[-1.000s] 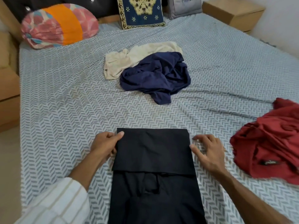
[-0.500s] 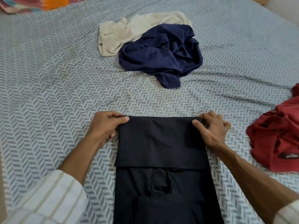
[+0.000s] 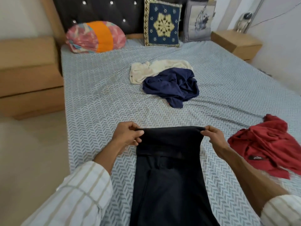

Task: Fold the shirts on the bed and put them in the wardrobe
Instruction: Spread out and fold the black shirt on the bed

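A bed (image 3: 101, 98) covered in a pale blue-and-white herringbone sheet fills most of the frame, with a dark tufted headboard (image 3: 97, 12) along the top edge. Against it lean a pink-and-orange rolled bolster (image 3: 96, 36), a navy embroidered cushion (image 3: 162, 28) and a grey printed cushion (image 3: 198, 22). Light wooden bedside units stand at the left (image 3: 29, 75) and upper right (image 3: 236, 43).

In the lower centre lies a long black folded shirt (image 3: 169, 176), its far end lifted off the sheet. The left hand (image 3: 128, 136) pinches the left corner of that raised fold, and the right hand (image 3: 213, 136) pinches the right corner, the cloth stretched taut between them. Both arms wear cream striped sleeves (image 3: 81, 193).

In the middle of the frame a crumpled navy blue shirt (image 3: 172, 85) partly overlaps a crumpled cream shirt (image 3: 146, 70). At the right edge lies a rumpled red shirt (image 3: 263, 144) with a small black label, near the right hand but apart from it.
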